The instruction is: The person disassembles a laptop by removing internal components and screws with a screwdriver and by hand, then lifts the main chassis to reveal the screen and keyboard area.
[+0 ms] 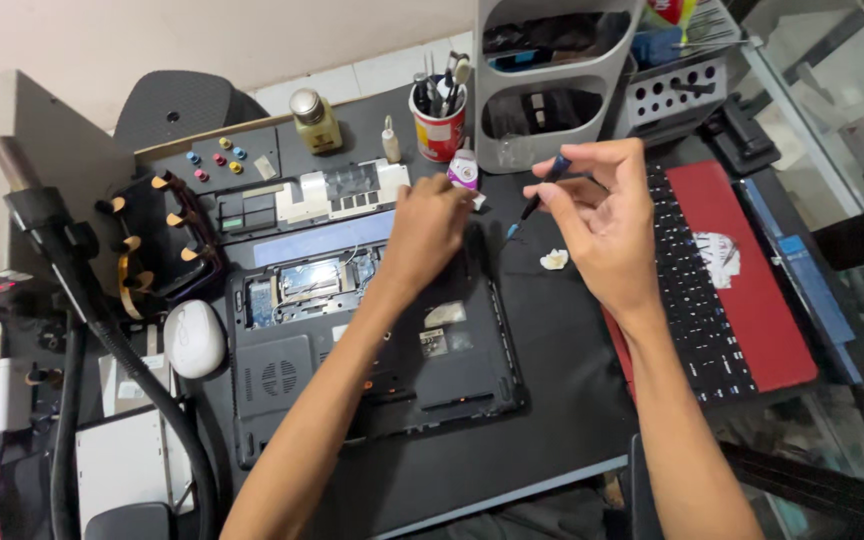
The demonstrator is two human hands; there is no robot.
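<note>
A black laptop base [452,365] lies upside down on the dark desk with part of its cover off, showing boards and chips [304,285]. My left hand [430,228] rests with curled fingers on the base's far right corner. My right hand [600,212] hovers to the right of it and holds a thin dark screwdriver [540,196] with a blue tip, pointing down at the desk. A small white scrap [554,260] lies just below the tip.
A red laptop part with a black keyboard [712,290] lies at the right. A red cup of tools [439,125], a small bottle [314,122], a grey organiser [552,80], a white mouse [194,338] and a black hose [122,350] surround the work area.
</note>
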